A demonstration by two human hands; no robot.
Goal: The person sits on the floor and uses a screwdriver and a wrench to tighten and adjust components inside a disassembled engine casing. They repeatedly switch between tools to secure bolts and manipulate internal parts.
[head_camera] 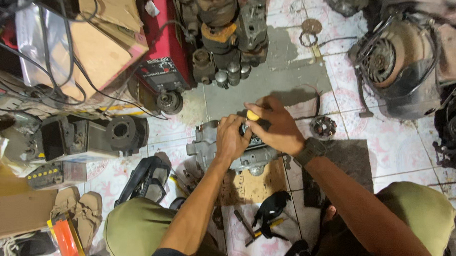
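Crouched on the tiled floor (389, 149), the person has the grey cast-metal engine part (207, 145) directly under both hands. The left hand (231, 138) is clamped over its top edge; the right hand (276, 125) pinches a small yellow-handled tool (252, 115) against it. The casing looks intact, so I'd judge the work barely begun. Beyond the hands stand dark metal cylinders (226, 37); bare tiles open to the right.

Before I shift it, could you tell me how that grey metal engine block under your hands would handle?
The engine block looks like solid cast metal, so probably heavy and rigid. It lies flat on the floor, so unlikely to roll. Its grimy surface may be slippery.
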